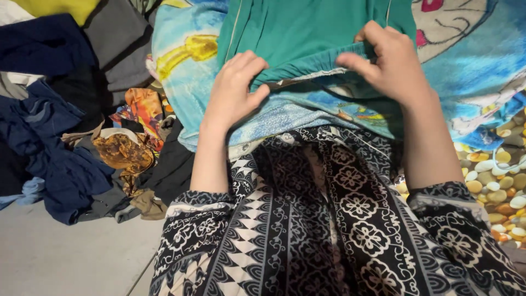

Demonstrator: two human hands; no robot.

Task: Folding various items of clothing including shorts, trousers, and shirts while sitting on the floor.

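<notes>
Both hands pinched on green garment (307, 38) hem, left hand (234, 90), right hand (386, 63), garment top cut off, fingertips hidden.

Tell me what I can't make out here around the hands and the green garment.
- Green garment: upper part cut off by the top edge of the head view, so its kind is unclear.
- Left hand and right hand: fingertips tucked under the gathered hem.
- Clothes pile: cropped at the left edge.
</notes>
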